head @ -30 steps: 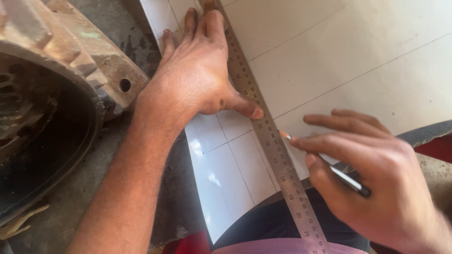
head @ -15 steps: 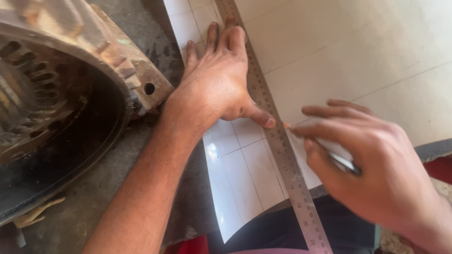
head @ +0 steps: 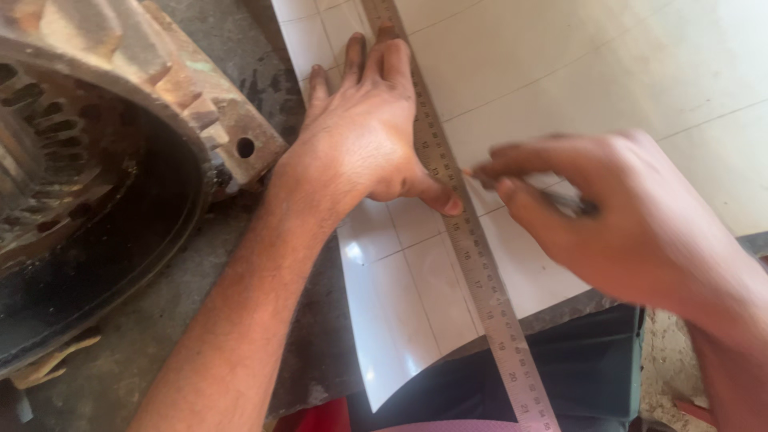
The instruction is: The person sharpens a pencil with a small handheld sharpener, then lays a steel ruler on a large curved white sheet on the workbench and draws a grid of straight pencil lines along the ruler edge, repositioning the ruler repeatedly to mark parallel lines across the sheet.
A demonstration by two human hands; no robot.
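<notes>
A steel ruler (head: 480, 280) lies diagonally across a glossy white sheet (head: 560, 72) marked with thin ruled lines. My left hand (head: 364, 128) presses flat on the sheet, fingers spread, thumb resting on the ruler's left edge. My right hand (head: 616, 212) is blurred and grips a thin pen-like tool (head: 560, 198), its tip touching the sheet at the ruler's right edge, just beside my left thumb. Most of the tool is hidden inside the fist.
A large rusty round metal housing (head: 104, 160) with a bolt hole in its flange sits at the left on the dark, stained work surface (head: 264, 48). The sheet's near corner curls over the surface edge above dark trousers (head: 576, 376).
My right hand has slid up along the ruler's edge with the tool, now close to my left thumb. The view has shifted, so the left hand and housing sit further right.
</notes>
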